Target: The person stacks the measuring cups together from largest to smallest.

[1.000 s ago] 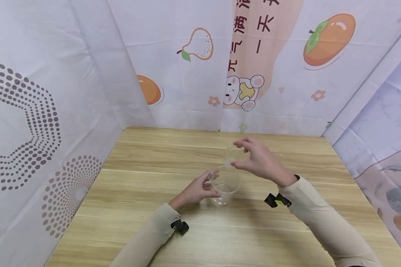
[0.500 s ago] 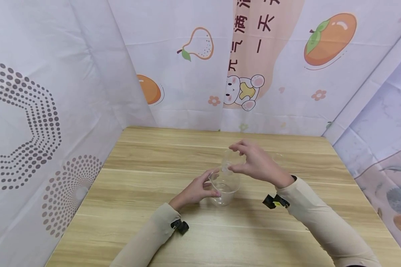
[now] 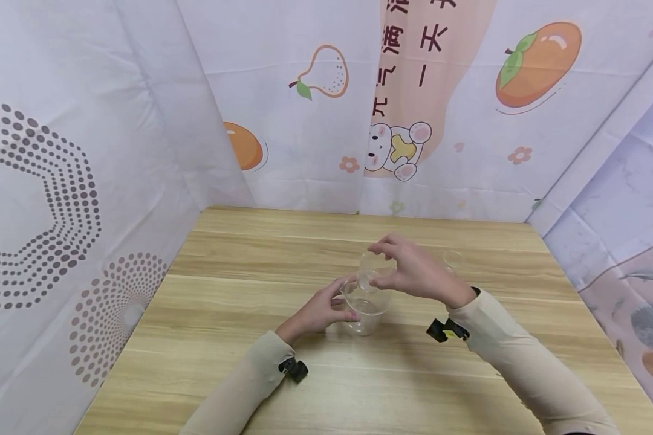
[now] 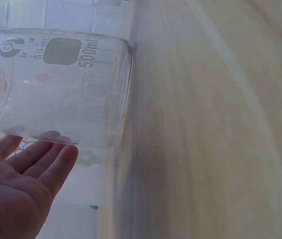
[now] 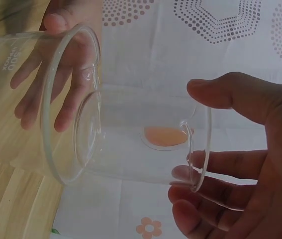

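Note:
A large clear glass beaker [image 3: 366, 323] marked 500ml [image 4: 86, 52] stands upright on the table. My left hand [image 3: 320, 310] holds it from the left, thumb on the near side and fingers around the far side. Above its mouth, my right hand [image 3: 413, 269] grips a smaller clear beaker [image 3: 367, 266] near the rim, thumb on one side and fingers on the other. In the right wrist view the base of the smaller beaker [image 5: 131, 154] sits right at the rim of the large beaker [image 5: 48, 114], overlapping the opening.
Another clear glass vessel [image 3: 453, 260] stands behind the right hand, partly hidden by it. The wood-grain table [image 3: 223, 314] meets patterned white curtains [image 3: 305, 151] at the back and sides.
My right hand has moved down and slightly left, lowering the smaller beaker to the mouth of the large one. More of the vessel behind it shows. The left hand stays put.

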The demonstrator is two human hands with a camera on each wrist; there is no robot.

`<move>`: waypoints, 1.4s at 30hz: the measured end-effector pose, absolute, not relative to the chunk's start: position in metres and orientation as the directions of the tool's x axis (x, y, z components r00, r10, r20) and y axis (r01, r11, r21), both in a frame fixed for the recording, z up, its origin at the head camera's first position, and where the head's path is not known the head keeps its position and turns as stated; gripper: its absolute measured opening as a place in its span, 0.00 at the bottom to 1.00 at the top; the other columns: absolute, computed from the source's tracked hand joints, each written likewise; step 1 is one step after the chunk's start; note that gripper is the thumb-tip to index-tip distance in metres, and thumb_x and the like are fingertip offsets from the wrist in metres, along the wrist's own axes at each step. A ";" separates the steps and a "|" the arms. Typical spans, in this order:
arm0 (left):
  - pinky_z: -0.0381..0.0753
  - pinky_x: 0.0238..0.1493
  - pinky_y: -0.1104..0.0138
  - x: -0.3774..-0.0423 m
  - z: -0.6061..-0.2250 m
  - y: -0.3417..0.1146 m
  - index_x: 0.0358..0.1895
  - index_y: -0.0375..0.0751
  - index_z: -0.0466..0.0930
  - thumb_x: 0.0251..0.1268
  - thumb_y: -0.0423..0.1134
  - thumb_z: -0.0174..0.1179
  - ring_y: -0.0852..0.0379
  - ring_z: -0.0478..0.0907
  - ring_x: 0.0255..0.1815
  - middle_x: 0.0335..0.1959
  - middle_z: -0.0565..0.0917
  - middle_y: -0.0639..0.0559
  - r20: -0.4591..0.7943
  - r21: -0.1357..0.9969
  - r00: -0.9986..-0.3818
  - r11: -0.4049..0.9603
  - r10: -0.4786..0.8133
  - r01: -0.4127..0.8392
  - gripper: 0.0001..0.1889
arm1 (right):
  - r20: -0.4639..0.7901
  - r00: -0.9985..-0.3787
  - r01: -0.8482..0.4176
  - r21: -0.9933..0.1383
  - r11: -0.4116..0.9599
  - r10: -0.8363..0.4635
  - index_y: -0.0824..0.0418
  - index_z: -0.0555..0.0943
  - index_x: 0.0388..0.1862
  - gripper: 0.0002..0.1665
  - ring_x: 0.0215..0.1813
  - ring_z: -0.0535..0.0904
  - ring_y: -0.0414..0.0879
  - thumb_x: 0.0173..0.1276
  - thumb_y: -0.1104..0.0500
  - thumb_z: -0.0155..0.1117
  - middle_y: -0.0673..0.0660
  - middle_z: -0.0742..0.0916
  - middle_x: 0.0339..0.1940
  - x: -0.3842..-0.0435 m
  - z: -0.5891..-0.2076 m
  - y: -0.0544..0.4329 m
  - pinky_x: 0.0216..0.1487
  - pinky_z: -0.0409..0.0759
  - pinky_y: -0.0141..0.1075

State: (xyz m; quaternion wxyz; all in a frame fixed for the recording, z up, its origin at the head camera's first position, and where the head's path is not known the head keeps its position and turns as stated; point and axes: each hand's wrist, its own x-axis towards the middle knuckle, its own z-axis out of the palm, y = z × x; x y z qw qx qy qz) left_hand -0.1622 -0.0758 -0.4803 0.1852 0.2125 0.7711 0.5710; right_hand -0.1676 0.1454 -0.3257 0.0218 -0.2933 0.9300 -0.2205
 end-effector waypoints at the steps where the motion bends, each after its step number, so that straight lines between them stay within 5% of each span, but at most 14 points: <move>1: 0.70 0.70 0.49 -0.162 -0.481 -0.076 0.76 0.59 0.54 0.59 0.45 0.69 0.38 0.67 0.71 0.74 0.65 0.44 -0.044 0.959 -0.841 0.257 0.539 0.115 0.44 | 0.082 -0.828 -0.533 -0.422 0.733 -0.555 0.62 0.78 0.61 0.36 0.52 0.79 0.51 0.55 0.49 0.75 0.57 0.82 0.53 -0.168 -0.326 0.145 0.46 0.83 0.45; 25: 0.73 0.68 0.49 -0.163 -0.483 -0.077 0.76 0.63 0.54 0.58 0.47 0.70 0.36 0.69 0.69 0.75 0.63 0.48 -0.060 0.962 -0.833 0.256 0.549 0.100 0.45 | 0.057 -0.766 -0.611 -0.371 0.699 -0.640 0.63 0.80 0.58 0.35 0.45 0.80 0.49 0.53 0.50 0.77 0.57 0.84 0.50 -0.169 -0.337 0.141 0.42 0.81 0.41; 35: 0.73 0.67 0.53 -0.162 -0.480 -0.078 0.78 0.62 0.47 0.58 0.50 0.69 0.50 0.77 0.63 0.77 0.60 0.54 -0.097 0.960 -0.818 0.271 0.567 0.073 0.48 | 0.033 -0.762 -0.605 -0.394 0.692 -0.647 0.64 0.80 0.58 0.34 0.46 0.79 0.50 0.54 0.51 0.77 0.57 0.83 0.50 -0.168 -0.340 0.141 0.45 0.81 0.41; 42: 0.70 0.69 0.51 -0.163 -0.477 -0.077 0.77 0.65 0.49 0.58 0.48 0.70 0.46 0.76 0.64 0.77 0.59 0.56 -0.080 0.957 -0.813 0.272 0.577 0.098 0.47 | 0.030 -0.753 -0.615 -0.389 0.686 -0.658 0.64 0.80 0.58 0.34 0.46 0.80 0.49 0.54 0.52 0.77 0.58 0.83 0.50 -0.168 -0.341 0.140 0.45 0.81 0.41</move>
